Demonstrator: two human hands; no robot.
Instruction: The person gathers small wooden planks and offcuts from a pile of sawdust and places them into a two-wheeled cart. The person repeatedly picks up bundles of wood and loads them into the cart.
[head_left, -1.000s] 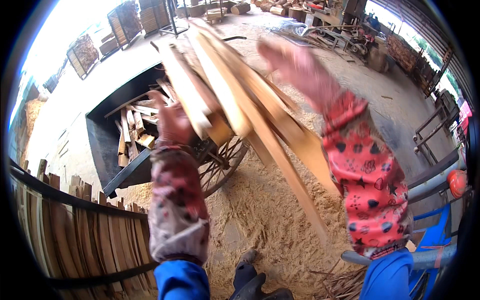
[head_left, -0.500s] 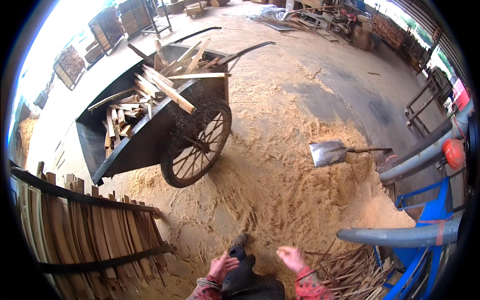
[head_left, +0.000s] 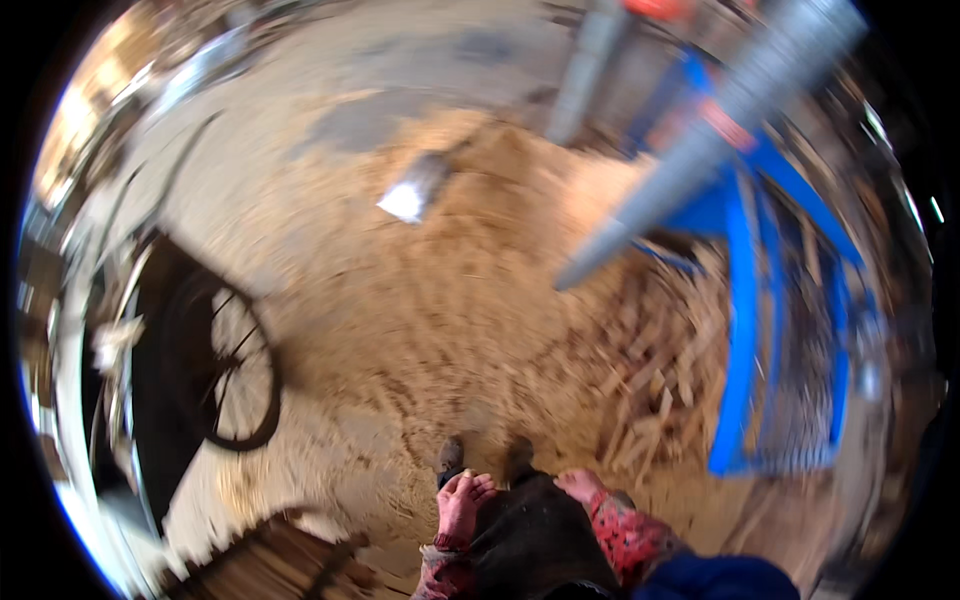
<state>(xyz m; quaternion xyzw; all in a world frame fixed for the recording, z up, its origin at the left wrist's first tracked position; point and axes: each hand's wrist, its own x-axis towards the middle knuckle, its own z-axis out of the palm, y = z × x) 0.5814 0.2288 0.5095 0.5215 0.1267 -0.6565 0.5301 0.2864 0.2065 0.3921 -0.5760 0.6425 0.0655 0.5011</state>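
My left hand (head_left: 464, 503) is in front of my dark apron (head_left: 540, 535), its fingers loosely curled and apart with nothing in them. On the apron's other side is my right hand (head_left: 582, 486), coming out of a red patterned sleeve. Blur smears its fingers, and I see no object in it. Neither hand touches anything around it. Below them, my shoes (head_left: 452, 452) stand on sawdust-covered ground. Nearest my right hand, beyond it, lies a heap of wood strips (head_left: 655, 375).
A blue metal frame (head_left: 738, 330) with a grey pipe (head_left: 690, 150) stands at the right. A shovel (head_left: 415, 188) lies by a sawdust mound (head_left: 500, 165). At the left is a cart with a spoked wheel (head_left: 272, 370); stacked wood slats (head_left: 265, 560) stand at the lower left.
My view has swung to the right, so the cart, shovel and wood stack sit farther left and the blue frame is nearer the middle. Both hands remain in front of me.
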